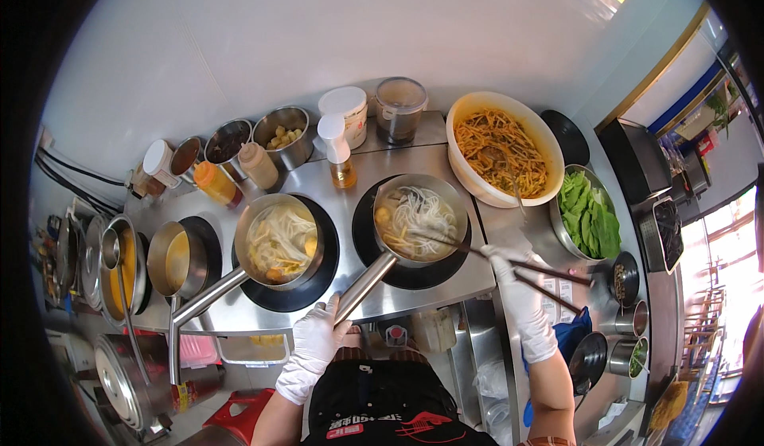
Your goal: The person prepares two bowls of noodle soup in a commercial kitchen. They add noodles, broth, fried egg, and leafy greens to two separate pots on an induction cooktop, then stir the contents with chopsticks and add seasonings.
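Observation:
My left hand (pixel 317 334), in a white glove, is closed around the metal handle (pixel 370 282) of a saucepan (pixel 453 204). The pan stands on a round black hob (pixel 361 231) and holds broth with white noodles (pixel 421 213) and yellow strips. Gloved too, my right hand (pixel 514 279) grips a pair of dark chopsticks (pixel 555 272), whose tips reach into the noodles and look blurred. Left of this pan, a second saucepan (pixel 239 231) of noodle soup (pixel 280 240) sits on another black hob (pixel 328 267); neither hand touches it.
Behind the hobs stand a spray bottle (pixel 339 147), squeeze bottles (pixel 258 165) and a lidded container (pixel 401 112). A large white bowl (pixel 459 174) of shredded vegetables and a bowl of green leaves (pixel 588 219) are at right. A smaller pan (pixel 161 255) and a ladle (pixel 124 291) lie left.

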Motion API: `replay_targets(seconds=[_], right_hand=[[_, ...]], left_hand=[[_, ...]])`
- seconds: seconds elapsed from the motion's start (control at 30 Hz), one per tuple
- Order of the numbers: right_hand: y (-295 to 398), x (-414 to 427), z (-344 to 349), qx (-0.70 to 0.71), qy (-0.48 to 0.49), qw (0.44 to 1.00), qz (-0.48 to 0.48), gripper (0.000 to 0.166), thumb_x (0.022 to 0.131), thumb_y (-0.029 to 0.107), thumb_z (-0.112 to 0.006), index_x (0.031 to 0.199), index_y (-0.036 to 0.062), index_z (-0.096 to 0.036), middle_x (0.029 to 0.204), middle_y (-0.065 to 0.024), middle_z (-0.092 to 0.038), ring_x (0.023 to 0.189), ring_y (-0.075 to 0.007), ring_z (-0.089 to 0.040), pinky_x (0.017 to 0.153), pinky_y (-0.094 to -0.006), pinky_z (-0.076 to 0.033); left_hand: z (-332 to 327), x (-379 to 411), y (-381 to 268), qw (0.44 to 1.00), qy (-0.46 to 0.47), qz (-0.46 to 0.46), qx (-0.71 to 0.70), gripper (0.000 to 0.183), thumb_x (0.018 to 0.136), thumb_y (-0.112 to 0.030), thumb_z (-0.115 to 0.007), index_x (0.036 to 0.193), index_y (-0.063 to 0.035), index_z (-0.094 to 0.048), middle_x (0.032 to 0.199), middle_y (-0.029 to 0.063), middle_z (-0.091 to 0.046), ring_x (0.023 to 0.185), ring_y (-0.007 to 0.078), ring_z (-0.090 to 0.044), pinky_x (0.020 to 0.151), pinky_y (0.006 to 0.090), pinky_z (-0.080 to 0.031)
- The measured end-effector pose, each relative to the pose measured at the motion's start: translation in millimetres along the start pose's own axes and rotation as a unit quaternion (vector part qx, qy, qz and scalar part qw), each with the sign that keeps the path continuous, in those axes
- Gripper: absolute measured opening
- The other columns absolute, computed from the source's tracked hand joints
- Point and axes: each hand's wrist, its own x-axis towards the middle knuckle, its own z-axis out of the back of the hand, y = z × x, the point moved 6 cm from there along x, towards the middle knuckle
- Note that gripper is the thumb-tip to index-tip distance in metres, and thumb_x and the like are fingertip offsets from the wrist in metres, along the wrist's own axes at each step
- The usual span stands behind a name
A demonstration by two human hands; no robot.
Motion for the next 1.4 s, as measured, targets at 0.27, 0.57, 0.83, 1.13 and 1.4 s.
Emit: replay_targets(seconds=[0.27,0.57,0.83,1.13,1.4], right_hand=[[71.5,13.2,-10.7,-0.038,-0.058,0.997,0.040,0.013,0.087,0.000,-0.057,0.091,-0.0030,-0.069,0.091,-0.0143,-0.069,0.083,-0.0229,-0.066,0.080,-0.0328,-0.051],[89.5,7.3,-223.2,0.137,0.198,0.969,0.052,0.016,0.083,-0.003,-0.066,0.098,0.0015,-0.069,0.101,-0.0104,-0.069,0.094,-0.0197,-0.065,0.083,-0.0291,-0.051],[93.5,-5.8,-249.5,0.130,0.273,0.949,0.093,0.015,0.083,-0.003,-0.067,0.097,0.0034,-0.070,0.099,-0.0118,-0.069,0.091,-0.0218,-0.066,0.083,-0.0320,-0.053],[97.2,1.1,-241.7,0.043,0.227,0.972,0.044,0.010,0.083,-0.001,-0.066,0.093,0.0002,-0.069,0.090,-0.0131,-0.069,0.084,-0.0230,-0.067,0.075,-0.0308,-0.053],[76.1,-1.2,-173.9,0.212,0.015,0.975,-0.067,0.009,0.090,-0.002,-0.059,0.093,-0.0011,-0.067,0.091,-0.0113,-0.070,0.085,-0.0186,-0.066,0.080,-0.0308,-0.052]], left_hand=[[37.4,-5.9,20.4,0.986,-0.097,-0.008,-0.139,0.045,0.084,-0.032,-0.069,0.115,-0.0008,-0.062,0.095,0.0200,-0.065,0.087,0.0358,-0.063,0.079,0.0420,-0.050],[110.3,-68.0,233.5,0.944,-0.142,0.189,0.231,0.069,0.072,-0.036,-0.076,0.130,-0.0063,-0.053,0.114,0.0163,-0.059,0.117,0.0342,-0.050,0.109,0.0503,-0.026],[86.5,-95.9,279.1,0.950,-0.027,0.222,0.216,0.047,0.068,-0.030,-0.079,0.108,-0.0099,-0.064,0.090,0.0096,-0.060,0.085,0.0279,-0.060,0.075,0.0432,-0.045],[90.8,-95.6,272.3,0.963,-0.050,0.204,0.168,0.047,0.064,-0.025,-0.080,0.105,-0.0083,-0.064,0.085,0.0112,-0.059,0.080,0.0310,-0.060,0.069,0.0427,-0.048],[93.9,-92.3,279.0,0.973,0.011,0.192,0.127,0.037,0.061,-0.023,-0.080,0.090,-0.0066,-0.065,0.082,0.0121,-0.063,0.076,0.0313,-0.063,0.067,0.0427,-0.050]])
